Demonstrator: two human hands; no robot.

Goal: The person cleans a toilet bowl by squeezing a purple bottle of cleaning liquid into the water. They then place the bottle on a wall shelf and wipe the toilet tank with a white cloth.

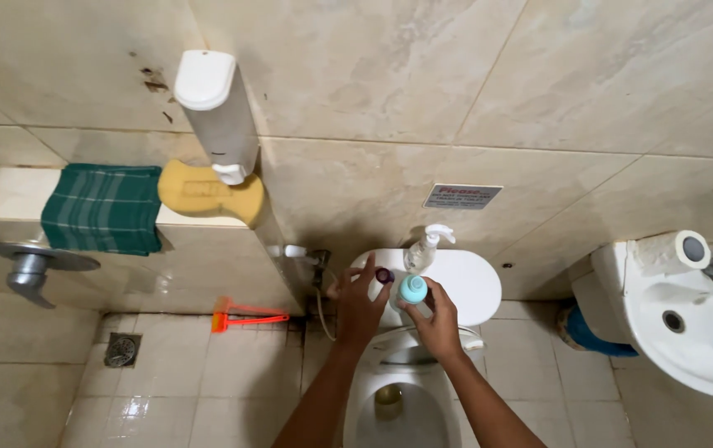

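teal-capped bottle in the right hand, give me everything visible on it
The bottle is small, with a round teal cap seen almost from above; below the cap only a sliver of pale, seemingly plastic body shows. The cap is on. It stands roughly upright over the white cistern lid, and whether it rests on the lid is unclear. The right hand wraps its body from below. The left hand is close beside it, fingers at a small dark purple object. A pump bottle stands just behind.
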